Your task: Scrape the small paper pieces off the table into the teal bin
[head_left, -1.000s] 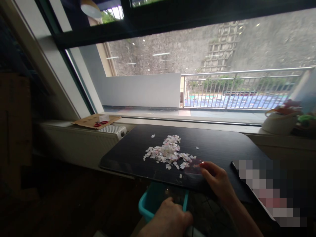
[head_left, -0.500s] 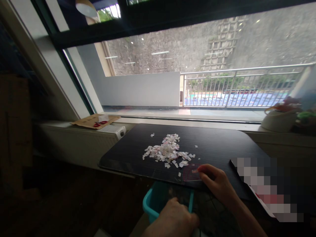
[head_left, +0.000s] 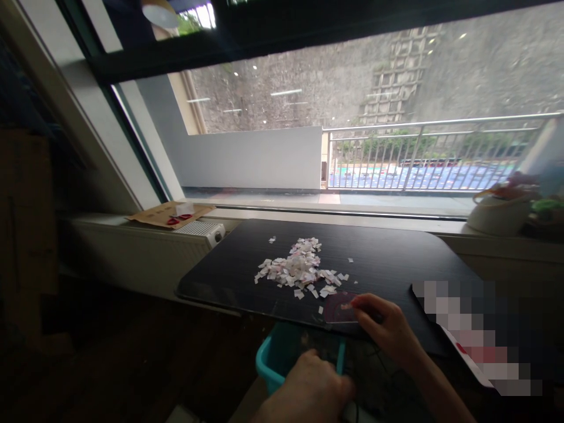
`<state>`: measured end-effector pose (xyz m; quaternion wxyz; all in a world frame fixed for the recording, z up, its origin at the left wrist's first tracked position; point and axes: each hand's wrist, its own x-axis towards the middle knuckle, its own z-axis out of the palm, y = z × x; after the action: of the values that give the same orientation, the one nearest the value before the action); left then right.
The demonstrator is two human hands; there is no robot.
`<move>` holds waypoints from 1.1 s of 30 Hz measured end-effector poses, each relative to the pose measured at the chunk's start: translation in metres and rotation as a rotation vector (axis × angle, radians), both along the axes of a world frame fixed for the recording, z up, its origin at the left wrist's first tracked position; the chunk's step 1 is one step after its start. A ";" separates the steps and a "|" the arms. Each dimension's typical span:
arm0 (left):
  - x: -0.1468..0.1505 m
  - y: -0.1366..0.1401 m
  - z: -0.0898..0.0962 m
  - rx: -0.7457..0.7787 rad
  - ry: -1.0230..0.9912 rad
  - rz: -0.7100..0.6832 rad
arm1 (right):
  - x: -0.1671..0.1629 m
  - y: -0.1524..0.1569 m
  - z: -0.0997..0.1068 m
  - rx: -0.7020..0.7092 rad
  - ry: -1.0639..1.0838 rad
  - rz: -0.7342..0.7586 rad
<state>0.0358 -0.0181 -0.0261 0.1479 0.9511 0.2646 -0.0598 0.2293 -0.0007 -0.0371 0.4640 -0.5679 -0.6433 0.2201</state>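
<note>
A loose heap of small white paper scraps (head_left: 295, 267) lies on the dark tabletop (head_left: 379, 252). My right hand (head_left: 388, 323) is at the near edge of the table, its thumb and fingers pinching a see-through pink flat plastic piece with curved lines (head_left: 338, 310). That piece lies just in front of the heap, with one scrap beside its left side. Below the table edge is a teal plastic bin (head_left: 269, 367). My left hand (head_left: 311, 382) is closed at the bin's near rim, and its fingertips are hidden behind the back of the hand.
A blurred-out flat object (head_left: 473, 346) lies at the table's right side. To the left, red-handled scissors (head_left: 178, 220) rest on brown paper (head_left: 150, 215) above a white radiator (head_left: 132, 258). A pale pot (head_left: 497, 212) stands by the window at right.
The pink plastic piece has shifted very slightly and looks a little darker. Both hands, the bin and the heap of scraps are almost where they were.
</note>
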 end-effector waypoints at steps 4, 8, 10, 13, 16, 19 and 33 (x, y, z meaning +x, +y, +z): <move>-0.001 -0.001 0.000 0.006 -0.008 0.008 | 0.002 0.000 -0.001 0.016 0.023 -0.032; -0.001 -0.002 0.000 0.004 -0.015 0.010 | 0.001 -0.001 -0.001 0.016 0.029 -0.020; -0.001 -0.001 -0.001 -0.004 -0.023 0.011 | 0.002 -0.002 -0.001 0.015 0.030 0.002; -0.002 0.000 -0.001 -0.023 -0.040 0.012 | 0.004 -0.003 -0.001 0.024 0.028 0.010; -0.002 0.000 0.000 -0.035 -0.040 0.018 | 0.004 -0.003 -0.003 0.032 0.013 0.008; -0.001 -0.001 0.000 -0.031 -0.017 0.025 | 0.001 0.001 -0.005 0.037 0.013 0.004; -0.017 0.000 -0.007 0.033 0.041 0.025 | -0.001 0.010 -0.015 0.089 -0.035 -0.171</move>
<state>0.0185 -0.0182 -0.0335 0.1273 0.9486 0.2803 -0.0731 0.2278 0.0090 -0.0519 0.4945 -0.6033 -0.6096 0.1408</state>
